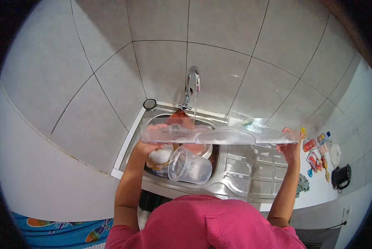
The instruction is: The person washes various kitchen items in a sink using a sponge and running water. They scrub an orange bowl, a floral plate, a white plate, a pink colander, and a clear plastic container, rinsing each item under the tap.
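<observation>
A long clear plastic drawer [225, 136] with a curved front panel spans the space above the sink. My left hand [151, 146] grips its left end, with fingers seen through the plastic. At the other end, my right hand [288, 146] holds the right corner. White suds cling along the drawer's lower part. Behind it, water runs from the chrome faucet [192, 81] in a thin stream. Under the drawer, the steel sink basin [216, 162] holds a translucent plastic container [190, 168] lying tilted, a white rounded item [161, 154] and a pinkish colander-like item [204, 150].
The ribbed steel drainboard [235, 174] is wet and soapy. Farther right, a white counter [321, 196] carries a red-labelled bottle [309, 145], a crumpled grey cloth [303, 184] and a black kettle or jug [341, 177]. A round dark-topped lid or jar [149, 104] stands at the sink's back-left corner.
</observation>
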The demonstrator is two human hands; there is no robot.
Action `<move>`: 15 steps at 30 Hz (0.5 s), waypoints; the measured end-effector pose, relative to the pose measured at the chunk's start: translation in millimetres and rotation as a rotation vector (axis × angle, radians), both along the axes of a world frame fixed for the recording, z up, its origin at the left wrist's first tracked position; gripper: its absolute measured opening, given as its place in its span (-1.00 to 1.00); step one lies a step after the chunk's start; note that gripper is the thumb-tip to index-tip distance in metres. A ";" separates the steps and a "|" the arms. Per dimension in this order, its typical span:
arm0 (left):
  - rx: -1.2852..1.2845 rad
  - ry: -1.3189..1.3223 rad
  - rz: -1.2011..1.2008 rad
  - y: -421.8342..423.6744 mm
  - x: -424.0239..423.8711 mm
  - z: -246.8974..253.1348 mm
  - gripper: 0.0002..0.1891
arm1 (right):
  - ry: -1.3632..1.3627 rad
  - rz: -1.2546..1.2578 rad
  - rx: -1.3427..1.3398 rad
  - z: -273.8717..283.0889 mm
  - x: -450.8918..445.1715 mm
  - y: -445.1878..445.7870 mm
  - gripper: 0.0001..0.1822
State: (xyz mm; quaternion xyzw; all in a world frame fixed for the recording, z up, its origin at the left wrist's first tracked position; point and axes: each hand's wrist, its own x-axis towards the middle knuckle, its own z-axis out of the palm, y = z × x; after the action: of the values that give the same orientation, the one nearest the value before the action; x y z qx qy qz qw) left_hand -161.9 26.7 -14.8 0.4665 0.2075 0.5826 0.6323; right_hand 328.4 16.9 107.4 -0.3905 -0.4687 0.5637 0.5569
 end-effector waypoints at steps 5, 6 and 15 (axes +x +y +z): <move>-0.598 -0.101 -0.096 -1.4 -6.9 28.3 -0.65 | -0.198 0.024 0.226 5.1 -6.9 -5.3 -0.47; -0.607 -0.037 -0.081 3.0 -8.1 22.8 -0.63 | -0.366 -0.006 0.219 3.6 -2.0 -1.6 -0.49; -0.488 0.199 -0.213 12.7 14.7 32.0 -0.46 | -0.819 -0.479 0.244 -5.3 25.4 -20.4 -0.64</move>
State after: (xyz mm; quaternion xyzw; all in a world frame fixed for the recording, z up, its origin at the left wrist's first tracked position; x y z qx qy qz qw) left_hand -147.2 39.4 17.2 0.3747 0.3528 0.3971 0.7599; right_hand 353.8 -3.5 102.1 -0.6088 -0.6088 0.1609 0.4826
